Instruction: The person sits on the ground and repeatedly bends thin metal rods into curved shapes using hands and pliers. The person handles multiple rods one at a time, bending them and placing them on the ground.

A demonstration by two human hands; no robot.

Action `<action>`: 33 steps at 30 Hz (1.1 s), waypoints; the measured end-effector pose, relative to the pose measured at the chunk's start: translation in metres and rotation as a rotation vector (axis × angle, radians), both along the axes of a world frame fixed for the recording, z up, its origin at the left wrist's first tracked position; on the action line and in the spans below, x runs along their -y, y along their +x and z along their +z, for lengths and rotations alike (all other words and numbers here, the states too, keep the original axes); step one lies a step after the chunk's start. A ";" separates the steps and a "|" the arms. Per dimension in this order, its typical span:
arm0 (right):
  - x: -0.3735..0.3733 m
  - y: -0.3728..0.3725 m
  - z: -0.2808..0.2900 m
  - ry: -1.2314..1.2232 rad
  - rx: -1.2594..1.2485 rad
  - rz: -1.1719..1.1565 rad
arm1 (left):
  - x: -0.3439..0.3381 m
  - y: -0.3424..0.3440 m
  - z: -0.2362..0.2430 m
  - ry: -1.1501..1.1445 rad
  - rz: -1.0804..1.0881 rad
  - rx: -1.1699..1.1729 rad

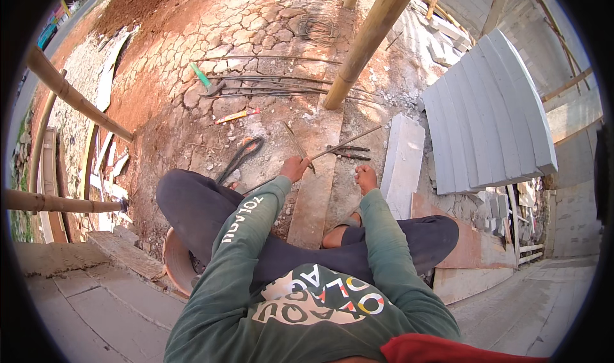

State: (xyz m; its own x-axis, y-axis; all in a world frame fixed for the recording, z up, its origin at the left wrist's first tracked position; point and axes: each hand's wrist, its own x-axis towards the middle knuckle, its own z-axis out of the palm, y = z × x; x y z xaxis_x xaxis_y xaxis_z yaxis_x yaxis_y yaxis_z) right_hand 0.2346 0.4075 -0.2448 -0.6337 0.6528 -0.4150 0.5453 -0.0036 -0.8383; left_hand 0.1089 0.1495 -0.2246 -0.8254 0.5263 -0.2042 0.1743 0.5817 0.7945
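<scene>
I sit cross-legged with my left hand [295, 169] closed on crossed thin metal rods [345, 142] above a wooden plank [307, 216]; one rod slants up to the right, the other up to the left. My right hand [366, 179] is closed just right of them; what it holds, if anything, I cannot make out. Black-handled pincers [352, 152] lie beyond it. Left of my left hand is a black looped tool [246, 152]. Farther forward lie a yellow stick-like item [238, 115], a hammer with a green handle [200, 75] and several long rods [268, 91].
Bamboo posts [358, 56] stand ahead and at left [83, 97]. A stack of grey blocks [486, 117] stands at right beside a pale block [403, 158]. A wire coil [318, 30] lies farther ahead on cracked earth. A round container [176, 260] is by my left knee.
</scene>
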 end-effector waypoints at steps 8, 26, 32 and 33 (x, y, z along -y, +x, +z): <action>0.055 -0.015 0.034 -0.176 -0.093 0.498 | -0.001 -0.003 -0.006 -0.030 0.012 0.023; 0.104 -0.029 0.026 0.004 -0.130 0.651 | 0.018 0.000 0.000 -0.030 0.027 0.055; 0.126 -0.038 0.026 0.508 -0.584 0.697 | 0.022 -0.001 -0.006 -0.063 0.010 0.073; 0.130 -0.038 0.028 0.438 -0.449 0.692 | 0.022 -0.001 -0.006 -0.065 0.009 0.098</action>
State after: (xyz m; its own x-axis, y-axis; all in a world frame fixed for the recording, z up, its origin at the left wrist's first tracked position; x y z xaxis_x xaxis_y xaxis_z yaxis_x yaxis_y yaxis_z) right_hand 0.1966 0.2778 -0.2164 -0.9815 0.1106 0.1564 -0.0670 0.5669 -0.8211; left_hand 0.1082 0.1273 -0.2310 -0.8041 0.5025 -0.3177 0.0922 0.6334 0.7683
